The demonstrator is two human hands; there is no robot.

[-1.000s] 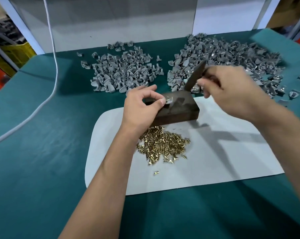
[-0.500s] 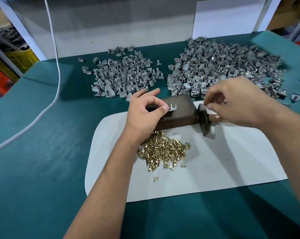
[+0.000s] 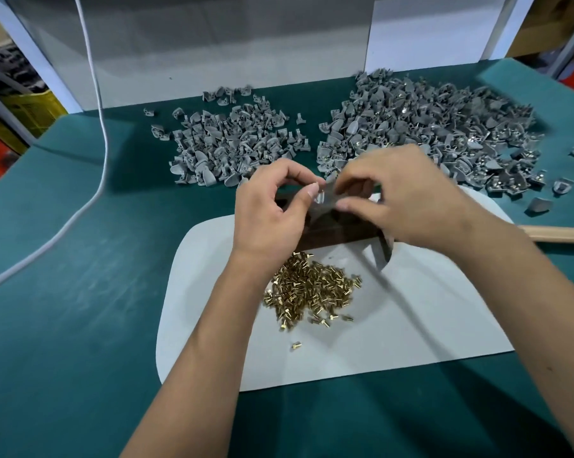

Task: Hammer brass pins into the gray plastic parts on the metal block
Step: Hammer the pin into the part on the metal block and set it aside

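Teal counter under a white mat. Dark rectangular metal block on the mat. Left hand and right hand pinch one small gray plastic part with curled fingers above the block; loose brass pins lie nearer.

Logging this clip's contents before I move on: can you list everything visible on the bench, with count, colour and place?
dark rectangular metal block: one, brown-black, far edge of mat
white flat mat: one, centre of bench
small brass pins: one heap, gold, on mat near block
gray plastic parts, left pile: many, behind mat
gray plastic parts, right pile: many, some showing metal
gray plastic part: one, in both grips
hammer's wooden handle: one, tan, right
white cable: one, left
green bench cover: one
left hand: pinching part
right hand: pinching part
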